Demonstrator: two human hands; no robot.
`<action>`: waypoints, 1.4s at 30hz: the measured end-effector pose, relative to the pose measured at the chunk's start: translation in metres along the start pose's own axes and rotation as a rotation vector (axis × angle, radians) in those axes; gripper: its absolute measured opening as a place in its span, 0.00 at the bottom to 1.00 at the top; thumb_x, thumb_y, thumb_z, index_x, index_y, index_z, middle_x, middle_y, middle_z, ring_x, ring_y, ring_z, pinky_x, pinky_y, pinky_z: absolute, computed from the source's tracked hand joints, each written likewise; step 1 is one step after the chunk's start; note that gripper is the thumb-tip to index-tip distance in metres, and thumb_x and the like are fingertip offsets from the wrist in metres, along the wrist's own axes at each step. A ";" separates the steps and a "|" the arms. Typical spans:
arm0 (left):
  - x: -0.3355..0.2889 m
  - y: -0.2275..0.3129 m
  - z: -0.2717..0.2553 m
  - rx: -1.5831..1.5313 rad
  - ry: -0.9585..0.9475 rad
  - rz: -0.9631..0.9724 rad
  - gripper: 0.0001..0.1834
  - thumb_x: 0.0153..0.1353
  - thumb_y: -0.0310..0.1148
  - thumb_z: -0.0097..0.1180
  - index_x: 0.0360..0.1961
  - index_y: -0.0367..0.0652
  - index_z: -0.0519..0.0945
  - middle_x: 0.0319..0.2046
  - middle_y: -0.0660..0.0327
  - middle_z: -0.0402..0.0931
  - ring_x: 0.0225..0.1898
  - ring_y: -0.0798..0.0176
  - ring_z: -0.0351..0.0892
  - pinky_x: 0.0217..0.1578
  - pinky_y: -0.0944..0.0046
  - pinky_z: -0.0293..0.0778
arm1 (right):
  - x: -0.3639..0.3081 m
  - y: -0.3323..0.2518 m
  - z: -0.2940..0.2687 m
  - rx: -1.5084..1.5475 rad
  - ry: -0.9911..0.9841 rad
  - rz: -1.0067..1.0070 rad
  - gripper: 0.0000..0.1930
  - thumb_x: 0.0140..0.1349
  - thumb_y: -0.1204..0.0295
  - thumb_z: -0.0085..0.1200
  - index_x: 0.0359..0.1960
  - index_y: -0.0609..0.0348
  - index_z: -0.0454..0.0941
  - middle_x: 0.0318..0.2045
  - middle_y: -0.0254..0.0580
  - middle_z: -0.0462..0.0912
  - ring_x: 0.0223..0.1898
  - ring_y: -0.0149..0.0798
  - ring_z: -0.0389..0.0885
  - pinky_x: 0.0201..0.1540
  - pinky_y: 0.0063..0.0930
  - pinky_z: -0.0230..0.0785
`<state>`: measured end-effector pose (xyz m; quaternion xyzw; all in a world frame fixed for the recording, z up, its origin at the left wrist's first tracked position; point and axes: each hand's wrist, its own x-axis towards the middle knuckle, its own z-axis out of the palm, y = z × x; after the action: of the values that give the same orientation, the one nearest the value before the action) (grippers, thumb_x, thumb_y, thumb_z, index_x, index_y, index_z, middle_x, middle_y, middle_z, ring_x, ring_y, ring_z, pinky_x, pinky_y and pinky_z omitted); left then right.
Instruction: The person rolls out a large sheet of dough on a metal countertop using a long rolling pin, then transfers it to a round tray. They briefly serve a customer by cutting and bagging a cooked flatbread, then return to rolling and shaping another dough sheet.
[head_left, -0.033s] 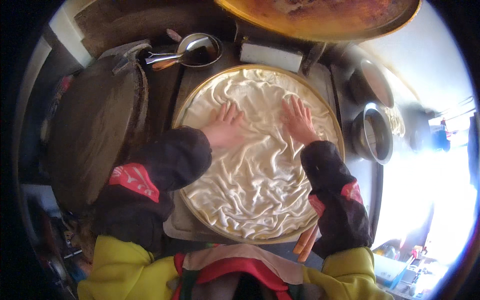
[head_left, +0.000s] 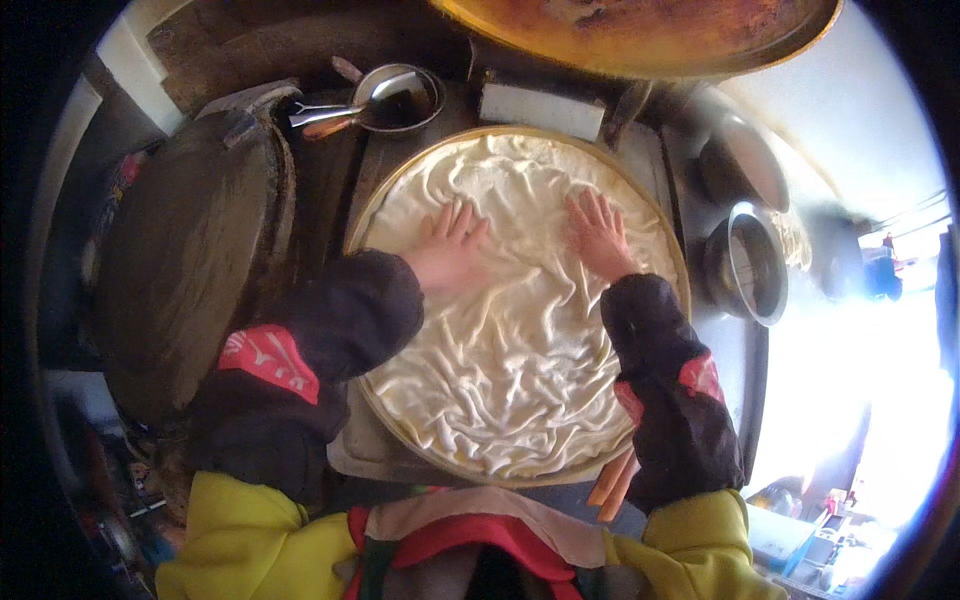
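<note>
A wide sheet of pale dough (head_left: 520, 330), wrinkled into many folds, fills a large round pan (head_left: 684, 262) in front of me. My left hand (head_left: 450, 252) lies on the left part of the dough, fingers spread and slightly blurred. On the upper right part rests my right hand (head_left: 600, 237), its fingers outstretched and pointing away from me. Neither hand grips anything. The deepest folds are in the near half, between and below my forearms.
A big dark round lid (head_left: 185, 260) stands at the left. Beyond the pan is a small pan (head_left: 425, 112) with utensils in it. A large round golden tray (head_left: 650, 35) hangs over the far edge. Metal bowls (head_left: 745, 262) sit at the right. Wooden handles (head_left: 612, 485) show near my right sleeve.
Almost nothing differs. Both hands stay on the dough, with my right hand's fingers shifted very slightly.
</note>
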<state>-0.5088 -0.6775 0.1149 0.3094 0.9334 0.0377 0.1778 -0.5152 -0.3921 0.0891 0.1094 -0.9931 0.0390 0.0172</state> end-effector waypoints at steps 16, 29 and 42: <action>-0.117 -0.008 0.022 0.042 -0.129 0.307 0.35 0.58 0.42 0.51 0.62 0.36 0.56 0.63 0.42 0.50 0.64 0.34 0.46 0.63 0.48 0.48 | -0.011 -0.095 0.009 0.003 -0.120 -0.300 0.30 0.64 0.51 0.38 0.67 0.35 0.46 0.68 0.42 0.42 0.68 0.56 0.39 0.64 0.59 0.34; -0.138 0.050 -0.021 0.046 -0.185 0.151 0.28 0.61 0.35 0.47 0.61 0.39 0.60 0.63 0.51 0.54 0.62 0.51 0.58 0.61 0.57 0.59 | -0.194 0.072 -0.089 0.021 0.168 0.153 0.28 0.61 0.62 0.46 0.62 0.56 0.58 0.63 0.52 0.58 0.64 0.51 0.55 0.63 0.45 0.47; -0.195 0.081 -0.122 0.111 0.428 -0.111 0.18 0.60 0.35 0.50 0.49 0.38 0.74 0.45 0.54 0.73 0.48 0.52 0.72 0.48 0.57 0.69 | -0.416 0.163 -0.023 0.062 -0.423 0.318 0.20 0.51 0.68 0.54 0.46 0.59 0.70 0.48 0.52 0.71 0.48 0.56 0.73 0.49 0.47 0.66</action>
<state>-0.3608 -0.7225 0.3040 0.2520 0.9660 0.0414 -0.0397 -0.1445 -0.1419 0.0822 -0.0418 -0.9776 0.0480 -0.2006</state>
